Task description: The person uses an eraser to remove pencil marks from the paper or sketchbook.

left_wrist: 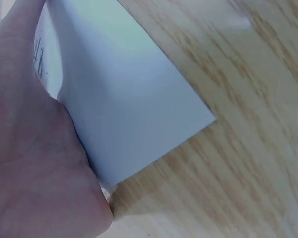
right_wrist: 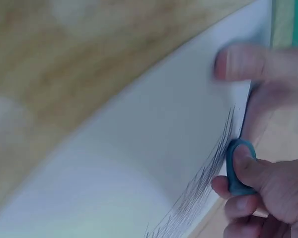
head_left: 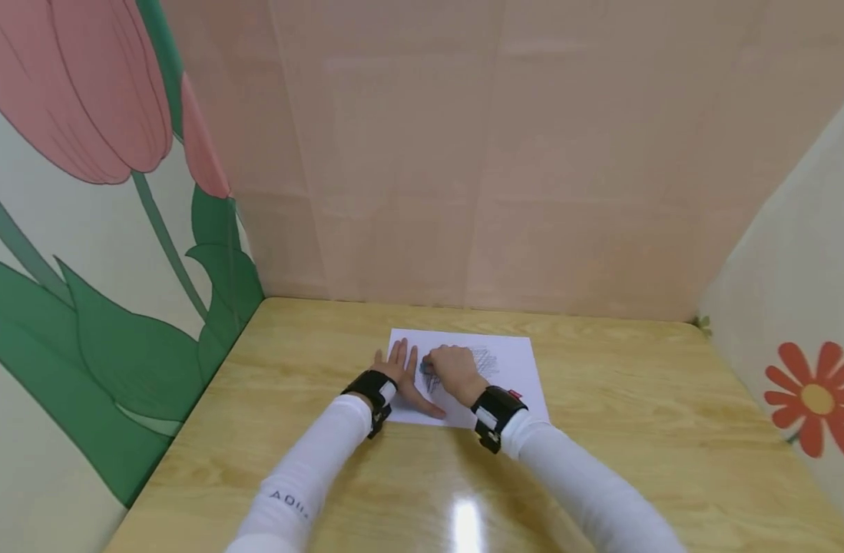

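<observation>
A white sheet of paper (head_left: 494, 365), scribbled with grey pencil marks, lies flat on the wooden table (head_left: 636, 430) near the back wall. The right hand (head_left: 452, 369) pinches a small blue eraser (right_wrist: 237, 168) against those marks. The left hand (head_left: 397, 369) lies beside it, fingers spread flat, pressing the sheet's left edge.
</observation>
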